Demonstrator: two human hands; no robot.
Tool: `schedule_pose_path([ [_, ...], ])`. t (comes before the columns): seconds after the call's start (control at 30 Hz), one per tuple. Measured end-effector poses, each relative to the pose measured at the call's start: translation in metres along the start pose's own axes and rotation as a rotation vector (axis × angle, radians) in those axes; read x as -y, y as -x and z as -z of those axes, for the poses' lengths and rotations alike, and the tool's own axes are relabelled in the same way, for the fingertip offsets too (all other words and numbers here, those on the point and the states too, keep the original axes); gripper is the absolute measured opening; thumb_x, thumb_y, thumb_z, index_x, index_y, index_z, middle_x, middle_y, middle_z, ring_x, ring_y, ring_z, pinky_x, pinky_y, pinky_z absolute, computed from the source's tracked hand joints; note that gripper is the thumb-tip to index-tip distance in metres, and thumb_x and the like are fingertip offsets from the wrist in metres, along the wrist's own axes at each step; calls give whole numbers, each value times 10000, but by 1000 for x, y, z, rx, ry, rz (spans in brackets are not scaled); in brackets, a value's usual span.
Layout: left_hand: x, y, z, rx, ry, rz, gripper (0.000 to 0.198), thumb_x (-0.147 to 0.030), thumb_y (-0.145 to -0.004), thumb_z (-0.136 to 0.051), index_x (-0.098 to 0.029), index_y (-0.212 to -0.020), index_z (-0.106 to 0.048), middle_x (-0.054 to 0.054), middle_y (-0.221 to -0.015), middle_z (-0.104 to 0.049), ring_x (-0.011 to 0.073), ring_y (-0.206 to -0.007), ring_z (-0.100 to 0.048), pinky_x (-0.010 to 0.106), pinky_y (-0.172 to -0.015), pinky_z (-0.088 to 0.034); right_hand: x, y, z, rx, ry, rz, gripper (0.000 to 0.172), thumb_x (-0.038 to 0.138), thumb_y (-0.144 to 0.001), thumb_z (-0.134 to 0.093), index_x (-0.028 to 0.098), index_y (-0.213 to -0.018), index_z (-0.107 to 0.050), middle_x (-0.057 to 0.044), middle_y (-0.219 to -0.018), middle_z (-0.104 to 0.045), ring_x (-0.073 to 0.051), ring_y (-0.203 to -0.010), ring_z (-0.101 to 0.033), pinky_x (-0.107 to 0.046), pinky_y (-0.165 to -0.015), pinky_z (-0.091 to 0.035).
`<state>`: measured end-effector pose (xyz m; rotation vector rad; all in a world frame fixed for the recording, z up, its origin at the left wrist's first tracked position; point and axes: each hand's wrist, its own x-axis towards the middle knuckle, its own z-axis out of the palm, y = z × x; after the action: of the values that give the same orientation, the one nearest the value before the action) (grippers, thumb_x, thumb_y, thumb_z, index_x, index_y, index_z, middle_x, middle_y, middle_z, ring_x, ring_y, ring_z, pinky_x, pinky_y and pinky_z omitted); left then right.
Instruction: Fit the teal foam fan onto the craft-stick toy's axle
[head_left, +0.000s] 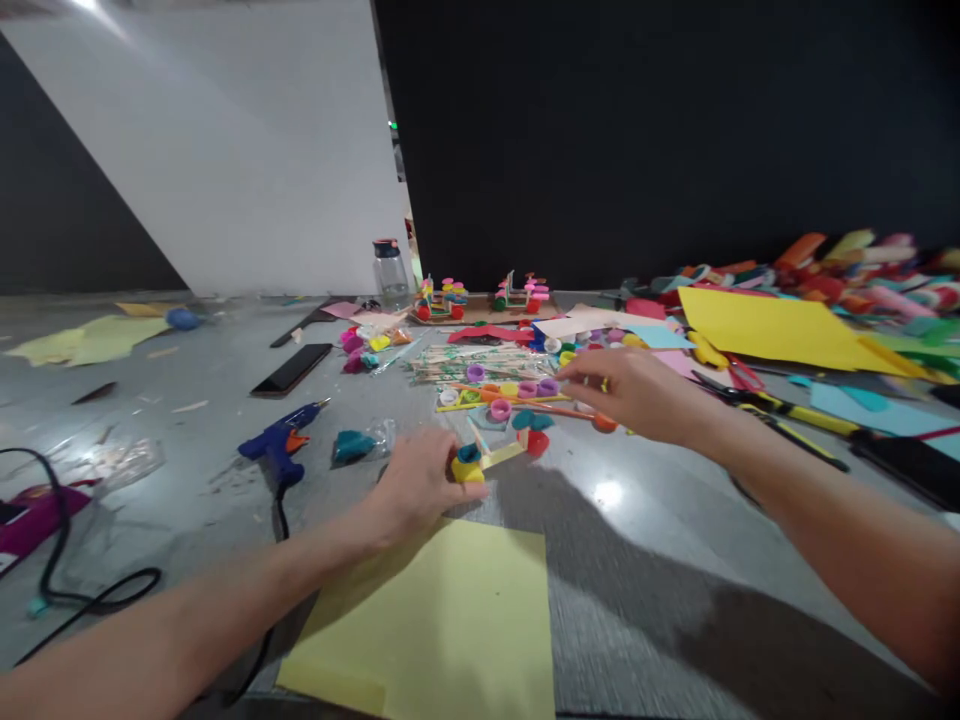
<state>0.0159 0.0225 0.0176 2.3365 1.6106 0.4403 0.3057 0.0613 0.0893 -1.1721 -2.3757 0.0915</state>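
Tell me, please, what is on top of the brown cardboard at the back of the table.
Two small colourful models, a left model and a right model, stand on the brown cardboard. The spots directly beneath them are covered.

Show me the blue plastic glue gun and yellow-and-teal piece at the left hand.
Blue plastic glue gun (277,445): head view, on its body.
Yellow-and-teal piece (467,470): head view, on its yellow part.

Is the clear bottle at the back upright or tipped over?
Upright: the clear bottle stands vertically, its dark lid uppermost. How full it is, I can't tell.
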Motion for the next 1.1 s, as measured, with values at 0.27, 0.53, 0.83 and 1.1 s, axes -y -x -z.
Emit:
schedule_pose_path([
  [0.27, -20, 46, 0, 18, 131, 16, 369, -517, -775, -784, -195, -795, -604, 55, -862, -671, 270, -864, -601, 482, -887, -446, 33, 54, -7, -141, 120, 113, 215, 297, -1021, -543, 200, -997, -733, -58, -894, -761, -179, -731, -679, -300, -628, -474],
  [0.53, -9, 36, 1, 31, 480, -113, 475, -346, -821, -736, -213, -1258, -607, 130, -1432, -562, 299, -1350, -505, 471, -1099, -455, 66, 76, -47, -316, 257, 460, 135, 154, -995, -573, 160, -1012, -706, -92, -950, -737, -207, -870, -675, -338, -731, -559],
  [0.83, -8, 5, -9, 238, 712, -219, 396, -134, -826, -494, -180, -1170, -686, 96, -1189, -740, 238, -1041, -682, 414, -939, -548, 63, 55, -67, -358, 356, 697, 159, 126, -922, -693, 150, -1079, -684, -109, -1244, -703, -236, -1238, -576, -416, -1062, -520],
  [1.1, -5, -12, -25, 368, 855, -288, 380, -135, -798, -483, -187, -1102, -705, 45, -1079, -752, 202, -930, -673, 330, -811, -526, 52, 51, -70, -338, 418, 753, 77, 178, -949, -677, 216, -1015, -667, -28, -1265, -723, -184, -1263, -553, -389, -1074, -520],
])
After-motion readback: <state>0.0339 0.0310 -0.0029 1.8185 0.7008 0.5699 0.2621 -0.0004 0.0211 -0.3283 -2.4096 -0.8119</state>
